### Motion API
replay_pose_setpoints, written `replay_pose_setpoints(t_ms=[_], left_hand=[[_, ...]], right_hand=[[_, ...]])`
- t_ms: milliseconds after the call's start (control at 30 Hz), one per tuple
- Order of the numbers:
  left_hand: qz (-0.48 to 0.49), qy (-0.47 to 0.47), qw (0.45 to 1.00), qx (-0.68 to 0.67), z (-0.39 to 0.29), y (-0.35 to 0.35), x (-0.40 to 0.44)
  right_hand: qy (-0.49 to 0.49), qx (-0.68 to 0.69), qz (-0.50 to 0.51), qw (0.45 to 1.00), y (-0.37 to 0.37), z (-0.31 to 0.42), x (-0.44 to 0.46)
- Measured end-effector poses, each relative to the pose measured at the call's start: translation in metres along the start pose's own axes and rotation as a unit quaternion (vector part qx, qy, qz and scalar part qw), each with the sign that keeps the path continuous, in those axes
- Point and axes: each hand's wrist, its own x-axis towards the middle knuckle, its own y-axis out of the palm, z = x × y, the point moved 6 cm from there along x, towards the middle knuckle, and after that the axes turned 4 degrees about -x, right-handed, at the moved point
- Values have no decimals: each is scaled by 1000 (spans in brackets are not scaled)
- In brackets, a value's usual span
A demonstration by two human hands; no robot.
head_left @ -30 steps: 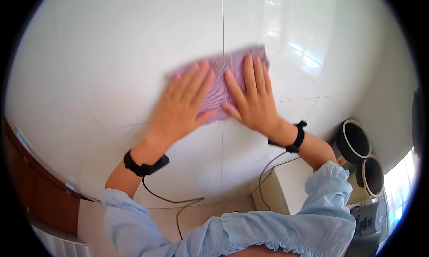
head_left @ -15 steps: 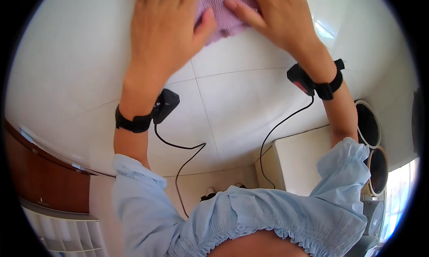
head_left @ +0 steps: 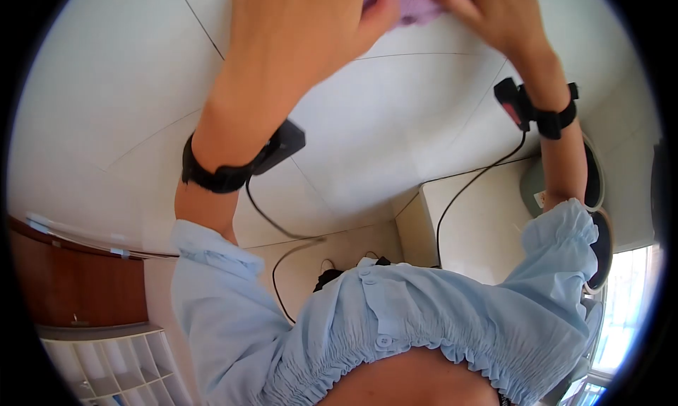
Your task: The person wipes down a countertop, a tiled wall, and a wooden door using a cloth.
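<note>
At the top edge of the head view, a pinkish-purple ribbed cloth point(head_left: 418, 9) lies on a white tiled surface point(head_left: 395, 116). My left hand point(head_left: 296, 35) is over its left side, back of the hand up, with the thumb stretched out beside the cloth's edge. On the other side, my right hand point(head_left: 505, 18) rests with its thumb stretched across the cloth. Both hands look open, though the other fingertips and most of the cloth are cut off by the frame. Black strapped devices with cables sit on both wrists.
A pale box-like piece point(head_left: 480, 222) stands below the surface on the right, by round dark-mouthed bins point(head_left: 533, 183). Brown cabinet doors point(head_left: 85, 279) and a white divided shelf point(head_left: 116, 363) are at lower left. Black cables hang from both wrist devices.
Both hands and the cloth sit higher and further right in the view, so less of the cloth shows. The surroundings have shifted too, so the camera has moved. Both hands stay at the cloth.
</note>
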Motion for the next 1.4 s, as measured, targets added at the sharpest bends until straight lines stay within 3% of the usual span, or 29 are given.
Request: replay_pose_setpoints(t_ms=[67, 100, 167, 200, 233, 267, 333, 467, 600, 700, 767, 900, 1033, 1133, 1200, 1267, 1400], left_hand=[[-152, 83, 982, 73, 4, 22, 7], [-145, 72, 983, 83, -2, 27, 5], [0, -25, 997, -78, -26, 14, 3], [27, -18, 997, -71, -36, 16, -9], [52, -9, 997, -62, -46, 32, -33], [80, -3, 995, -55, -57, 48, -60], [172, 26, 984, -24, -89, 76, -118], [225, 86, 970, 27, -120, 89, -214], [179, 49, 982, 31, -101, 76, -233], [201, -86, 974, -59, -50, 37, -209], [166, -159, 972, -47, -22, -2, -186], [86, -241, 965, -53, 2, -11, -219], [118, -193, 974, -3, -18, 33, -345], [128, -170, 975, -59, -31, 38, -409], [149, -182, 969, -76, -21, 33, -412], [95, -184, 978, 3, 12, 13, -372], [13, -229, 973, -41, 72, -34, -284]], right_hand=[[-33, -5, -57, 998, 0, -21, -2], [-30, -18, -59, 998, 3, -23, -11], [32, 36, 15, 999, -9, -5, -26], [94, 65, 109, 988, 7, -1, -64], [91, 90, 29, 991, 2, 23, -76], [113, 86, 31, 989, 5, 46, -105], [163, 105, 95, 976, 23, 104, -177], [233, 146, 192, 942, 35, 202, -242], [244, 161, 183, 939, 38, 224, -220], [232, 170, 128, 949, 33, 202, -139], [245, 199, 115, 942, 27, 194, -78], [273, 175, 59, 944, 42, 246, -41], [304, 194, 127, 924, 61, 341, -103], [299, 222, 188, 909, 65, 391, -136], [305, 226, 198, 904, 63, 389, -119], [276, 207, 171, 923, 62, 360, -62], [277, 178, 77, 941, 55, 309, 29]])
